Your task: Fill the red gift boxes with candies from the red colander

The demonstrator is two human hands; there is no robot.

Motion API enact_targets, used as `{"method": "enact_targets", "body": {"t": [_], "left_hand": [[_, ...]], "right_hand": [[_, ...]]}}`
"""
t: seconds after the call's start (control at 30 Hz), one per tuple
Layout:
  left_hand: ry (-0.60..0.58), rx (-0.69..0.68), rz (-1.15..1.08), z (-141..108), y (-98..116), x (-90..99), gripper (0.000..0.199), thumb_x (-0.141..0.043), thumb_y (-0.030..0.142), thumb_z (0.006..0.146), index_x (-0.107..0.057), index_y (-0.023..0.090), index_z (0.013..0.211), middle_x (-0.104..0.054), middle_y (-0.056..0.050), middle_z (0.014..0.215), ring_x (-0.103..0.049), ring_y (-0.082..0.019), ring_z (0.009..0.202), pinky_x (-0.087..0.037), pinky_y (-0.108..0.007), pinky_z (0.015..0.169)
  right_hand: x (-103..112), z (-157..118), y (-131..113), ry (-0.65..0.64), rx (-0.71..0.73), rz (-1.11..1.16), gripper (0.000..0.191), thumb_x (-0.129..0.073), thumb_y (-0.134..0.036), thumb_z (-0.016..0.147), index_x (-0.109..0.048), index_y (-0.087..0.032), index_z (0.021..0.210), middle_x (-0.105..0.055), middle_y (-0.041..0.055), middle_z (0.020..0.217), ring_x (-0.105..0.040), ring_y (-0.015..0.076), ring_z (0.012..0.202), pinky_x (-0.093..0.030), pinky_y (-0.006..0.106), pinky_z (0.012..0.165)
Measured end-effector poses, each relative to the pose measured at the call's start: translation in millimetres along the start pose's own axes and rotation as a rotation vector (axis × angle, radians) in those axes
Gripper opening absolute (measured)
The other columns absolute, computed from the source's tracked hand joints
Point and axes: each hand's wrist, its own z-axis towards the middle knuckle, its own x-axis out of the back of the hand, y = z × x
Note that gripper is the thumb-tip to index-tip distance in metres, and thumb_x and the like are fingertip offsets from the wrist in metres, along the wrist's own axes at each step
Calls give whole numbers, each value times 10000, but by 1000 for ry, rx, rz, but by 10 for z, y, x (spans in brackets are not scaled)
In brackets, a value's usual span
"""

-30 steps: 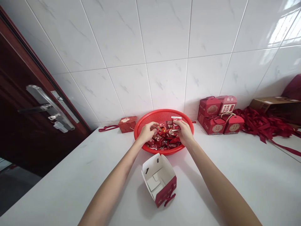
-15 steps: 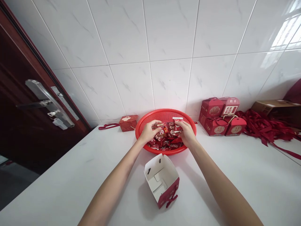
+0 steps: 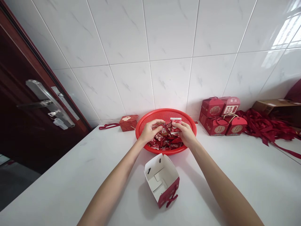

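Note:
Both hands are over a red plastic basket (image 3: 143, 121) that holds several red-wrapped candies (image 3: 164, 143). My right hand (image 3: 187, 133) pinches a small red candy packet (image 3: 175, 120) with a white top edge, raised above the pile. My left hand (image 3: 149, 131) has its thumb and fingers closed around a dark red wrapped candy (image 3: 165, 129), just left of the packet. In front of the basket stands a red gift box (image 3: 169, 191), its top open and its white inside bare, with a dark red ribbon bow (image 3: 172, 200) on its near side.
A small red box (image 3: 128, 123) with a ribbon lies left of the basket against the tiled wall (image 3: 169, 84). To the right are stacked red gift boxes (image 3: 215, 125), a heap of red ribbons (image 3: 265, 127) and a cardboard box (image 3: 268, 106). A dark door (image 3: 18, 78) borders the left side.
My right hand has shifted the red packet slightly left, so more of its face shows. My left hand's fingers have moved a little, with a dark red candy now by them. The open box stays put.

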Motion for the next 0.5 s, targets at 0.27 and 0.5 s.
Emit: {"method": "enact_targets", "body": {"t": [0.27, 0.5], "left_hand": [[17, -7, 7, -2, -34, 2, 262, -725, 373, 812, -772, 179, 981, -755, -109, 1086, -713, -258, 1036, -569, -391, 924], [-62, 117, 119, 4, 12, -20, 361, -604, 294, 857, -682, 168, 1186, -750, -94, 1100, -727, -205, 901, -591, -323, 813]], "right_hand": [[16, 19, 32, -35, -13, -41, 295, -869, -386, 567, -703, -207, 731, -711, 3, 717, -659, 184, 710, -514, 269, 595], [12, 9, 41, -46, -23, -122, 322, -858, -415, 577, -698, -201, 759, -702, 8, 753, -652, 185, 742, -536, 294, 641]]}}
